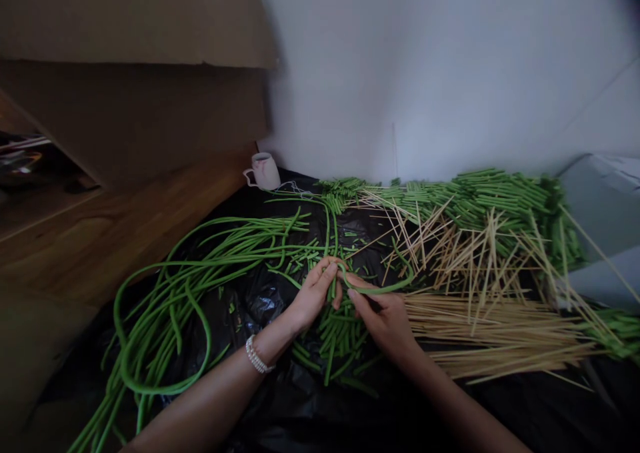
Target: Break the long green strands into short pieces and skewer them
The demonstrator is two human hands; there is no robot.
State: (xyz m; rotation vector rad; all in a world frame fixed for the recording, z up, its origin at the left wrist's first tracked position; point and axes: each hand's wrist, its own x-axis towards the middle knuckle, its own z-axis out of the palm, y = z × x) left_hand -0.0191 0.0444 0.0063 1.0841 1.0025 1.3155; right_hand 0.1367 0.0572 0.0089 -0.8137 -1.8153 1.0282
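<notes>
My left hand (315,291), with a beaded bracelet on its wrist, is closed on long green beans at the middle of the black sheet. Close beside it, my right hand (384,318) pinches a long bean (407,276) whose free end curls up to the right. The fingertips of both hands are nearly together. Below them lies a pile of short cut bean pieces (343,336), partly hidden by the hands. A loose heap of whole long beans (165,326) spreads to the left, some strands running toward my left hand.
Bamboo skewers (490,333) lie in a bundle at the right, with more crossing behind. Rows of bean pieces on skewers (500,199) stretch along the white wall (425,73). A mug (265,171) stands at the back left, beside a wooden surface (150,206). Black plastic sheet (300,413) lies underneath.
</notes>
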